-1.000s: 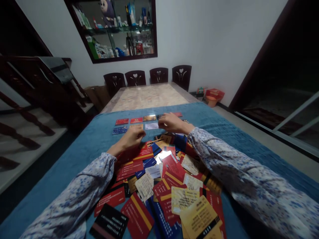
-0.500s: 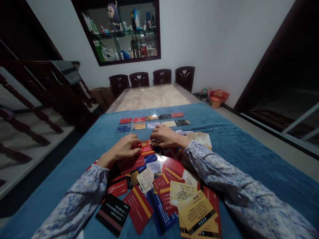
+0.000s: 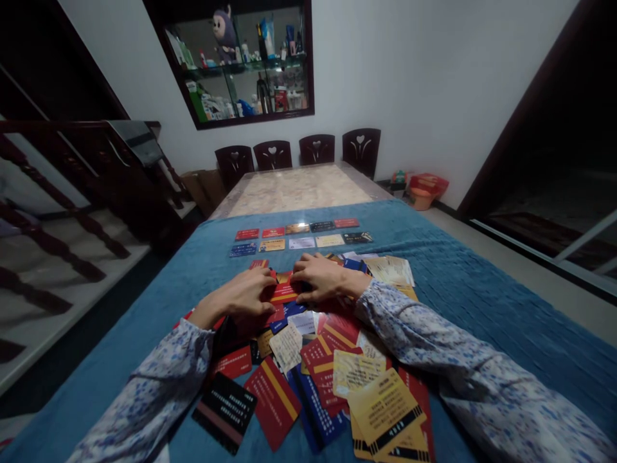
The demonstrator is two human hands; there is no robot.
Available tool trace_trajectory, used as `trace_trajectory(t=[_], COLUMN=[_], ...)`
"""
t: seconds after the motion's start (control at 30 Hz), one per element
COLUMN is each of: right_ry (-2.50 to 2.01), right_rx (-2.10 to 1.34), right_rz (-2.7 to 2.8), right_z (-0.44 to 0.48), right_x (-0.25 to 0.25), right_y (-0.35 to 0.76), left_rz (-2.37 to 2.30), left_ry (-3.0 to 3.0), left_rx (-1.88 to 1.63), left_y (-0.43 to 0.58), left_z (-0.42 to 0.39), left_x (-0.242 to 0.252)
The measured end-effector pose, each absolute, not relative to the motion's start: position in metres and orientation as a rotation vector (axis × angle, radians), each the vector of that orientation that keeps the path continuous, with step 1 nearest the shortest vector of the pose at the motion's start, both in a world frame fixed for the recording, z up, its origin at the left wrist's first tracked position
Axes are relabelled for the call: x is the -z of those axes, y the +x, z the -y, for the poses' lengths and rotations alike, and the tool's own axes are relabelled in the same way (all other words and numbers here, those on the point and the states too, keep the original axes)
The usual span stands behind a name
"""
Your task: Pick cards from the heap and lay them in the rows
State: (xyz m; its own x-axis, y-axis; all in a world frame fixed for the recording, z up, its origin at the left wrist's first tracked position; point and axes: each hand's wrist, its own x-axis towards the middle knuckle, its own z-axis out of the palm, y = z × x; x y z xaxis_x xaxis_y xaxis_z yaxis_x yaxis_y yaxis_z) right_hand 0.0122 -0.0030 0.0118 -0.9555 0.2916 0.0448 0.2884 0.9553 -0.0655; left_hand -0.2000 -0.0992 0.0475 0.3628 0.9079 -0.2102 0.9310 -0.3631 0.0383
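Note:
My left hand (image 3: 251,293) and my right hand (image 3: 322,278) are over the far part of a loose heap of cards. Between them lies a red card (image 3: 284,293) with a yellow stripe and small print; the curled fingers of each hand grip one side of it. Some fingertips are hidden behind the knuckles. Nearer me, the heap spreads out: a black card (image 3: 225,411), a red card with a yellow stripe (image 3: 272,402), a blue card (image 3: 315,411) and gold cards (image 3: 385,411) overlap one another. Pale cards (image 3: 390,270) lie beyond my right wrist.
Beyond the heap, two neat rows of cards hold a red card (image 3: 247,234), a dark blue card (image 3: 242,249) and a black card (image 3: 358,238) among others. A blue cloth (image 3: 463,308) covers the near table. Chairs (image 3: 361,151) stand at the far end, under a wall cabinet (image 3: 250,67).
My right hand has come down from near the front row of cards onto the red card's right side. My left hand has shifted slightly. The whole view has moved a little.

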Motion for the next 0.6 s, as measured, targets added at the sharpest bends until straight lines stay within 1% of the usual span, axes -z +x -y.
trace_trajectory(t=[0.2,0.5,0.6], right_ry=[-0.32,-0.242,-0.197], right_rx=[-0.078,-0.094,-0.121], right_rz=[3.031,3.017,2.977], right_z=[0.0041,0.0014,-0.0011], right_x=[-0.0132,-0.0125,-0.0133], right_y=[0.0134,0.0165,0.0176], left_rz=[-1.647,-1.57,-1.525], left_ry=[2.46,2.545,2.547], left_rx=[0.184,0.185,0.112], left_y=[-0.1983,-0.1942,-0.196], left_z=[0.0981,0.1033,0.1031], left_x=[-0.0481,-0.05,-0.0514])
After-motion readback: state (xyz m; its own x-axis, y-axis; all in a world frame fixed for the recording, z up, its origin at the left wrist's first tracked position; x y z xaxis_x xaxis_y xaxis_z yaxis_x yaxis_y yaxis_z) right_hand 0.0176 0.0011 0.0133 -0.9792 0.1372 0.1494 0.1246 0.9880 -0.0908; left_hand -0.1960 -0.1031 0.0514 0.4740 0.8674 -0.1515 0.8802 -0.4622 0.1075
